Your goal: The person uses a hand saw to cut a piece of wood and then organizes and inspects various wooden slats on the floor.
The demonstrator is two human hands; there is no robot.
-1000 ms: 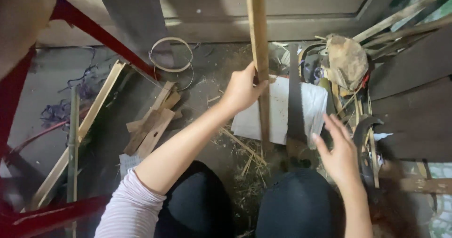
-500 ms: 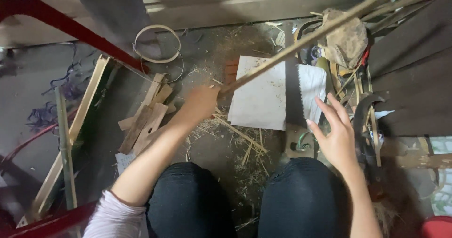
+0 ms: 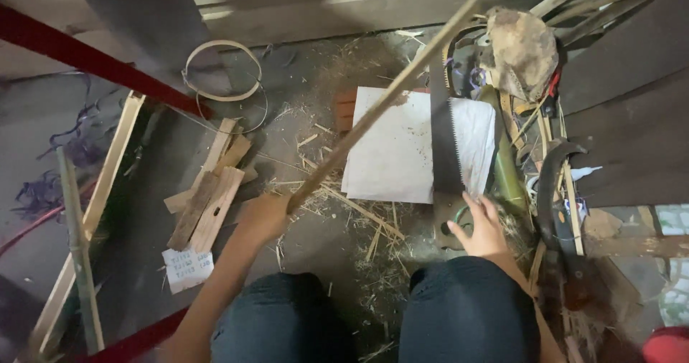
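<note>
The left hand is closed on the bamboo strip, whose long axis runs up-right. The right hand, fingers loosely open, touches the saw handle.

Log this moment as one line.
left hand: holds stick, tilted over white board | right hand: at saw handle, grip unclear | floor: wood scraps

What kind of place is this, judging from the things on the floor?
Probably a rough home woodworking corner: a toothed hand saw by the right hand, short wooden offcuts, and a long bamboo strip in the left hand.
</note>
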